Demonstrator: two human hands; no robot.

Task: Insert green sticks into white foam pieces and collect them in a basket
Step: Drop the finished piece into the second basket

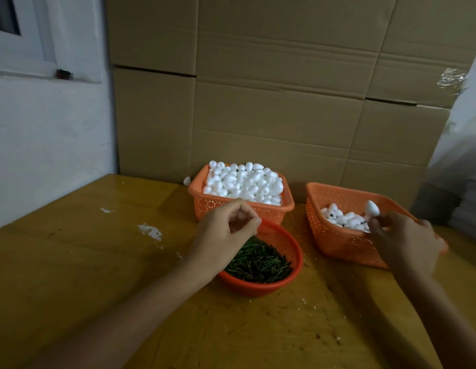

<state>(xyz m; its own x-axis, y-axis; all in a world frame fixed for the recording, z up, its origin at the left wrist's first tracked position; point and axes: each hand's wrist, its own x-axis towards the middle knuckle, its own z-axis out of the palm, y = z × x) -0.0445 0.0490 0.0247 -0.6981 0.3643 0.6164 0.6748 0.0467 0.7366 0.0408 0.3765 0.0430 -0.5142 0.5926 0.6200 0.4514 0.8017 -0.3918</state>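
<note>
The right hand [407, 238] pinches one white foam piece [372, 208] above the collecting basket [338, 246], at 3 o'clock from the stick bowl [258, 287]. It is best released low, so it settles among the finished ones. The left hand [226, 230], fingertips bunched, hovers over the green sticks [260, 265]; whether it holds one is unclear. There are three orange containers, with the supply basket [204, 205] at 12 o'clock. Foam and sticks are too many to count.

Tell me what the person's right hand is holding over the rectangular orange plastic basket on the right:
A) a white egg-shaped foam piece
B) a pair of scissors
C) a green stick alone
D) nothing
A: the right hand pinches a white egg-shaped foam piece above the rectangular orange plastic basket.
</note>
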